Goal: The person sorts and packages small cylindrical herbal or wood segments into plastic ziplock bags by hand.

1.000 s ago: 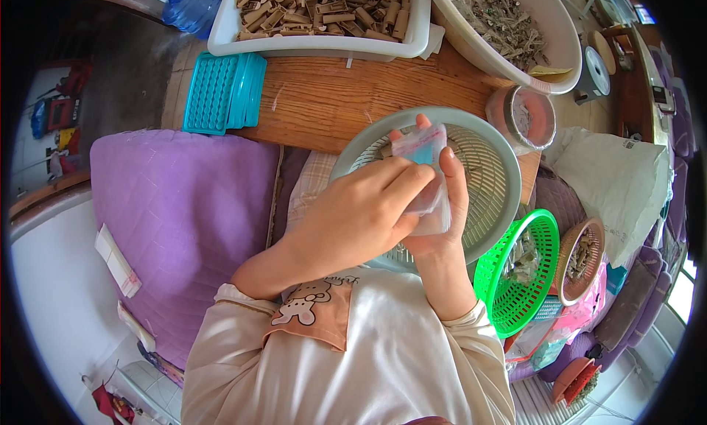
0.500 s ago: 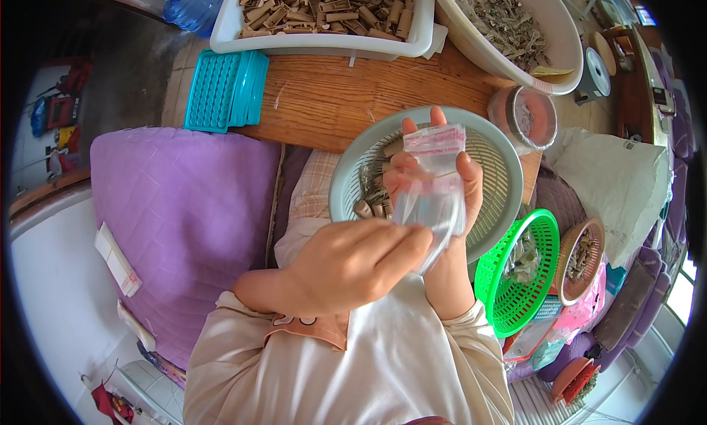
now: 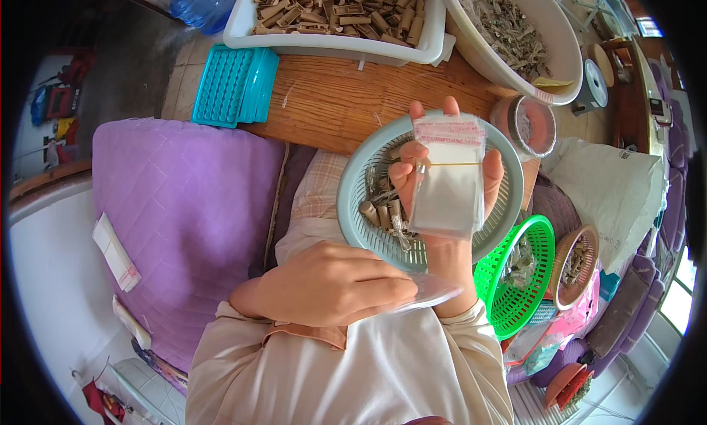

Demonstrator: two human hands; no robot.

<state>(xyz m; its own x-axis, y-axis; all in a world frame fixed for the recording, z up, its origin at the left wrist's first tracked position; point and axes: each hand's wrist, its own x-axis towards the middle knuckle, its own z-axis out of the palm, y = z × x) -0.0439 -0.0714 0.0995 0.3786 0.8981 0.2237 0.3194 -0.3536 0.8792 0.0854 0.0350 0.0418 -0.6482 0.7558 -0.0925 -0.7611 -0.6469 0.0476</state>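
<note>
A stack of small clear plastic zip bags (image 3: 447, 200), with pink-red strips along the top, lies on the upturned palm of my right hand (image 3: 492, 180). A thin yellowish rubber band (image 3: 455, 164) runs across the stack, and the fingers and thumb curl around its sides. Lower and to the left, my left hand (image 3: 335, 281) is closed, back upward, on more clear plastic bags (image 3: 436, 289) that stick out past its fingertips. How many it holds cannot be made out. Under the right hand is a grey-green colander (image 3: 353, 230) with brown tube pieces (image 3: 378, 213) and clear wrapped bits.
Across the wooden table (image 3: 317, 93) stand teal trays (image 3: 228, 86), a white bin (image 3: 353, 46) of brown pieces, a large cream basin (image 3: 508, 82) of small wrapped parts and a pinkish jar (image 3: 534, 130). Rightward are a green basket (image 3: 541, 278) and a tan basket (image 3: 587, 267). Purple padding (image 3: 184, 189) lies left.
My left hand has drawn back down and left from the stack, with clear bags in its fingers. The stack in my right hand now lies flatter, and its rubber band shows plainly.
</note>
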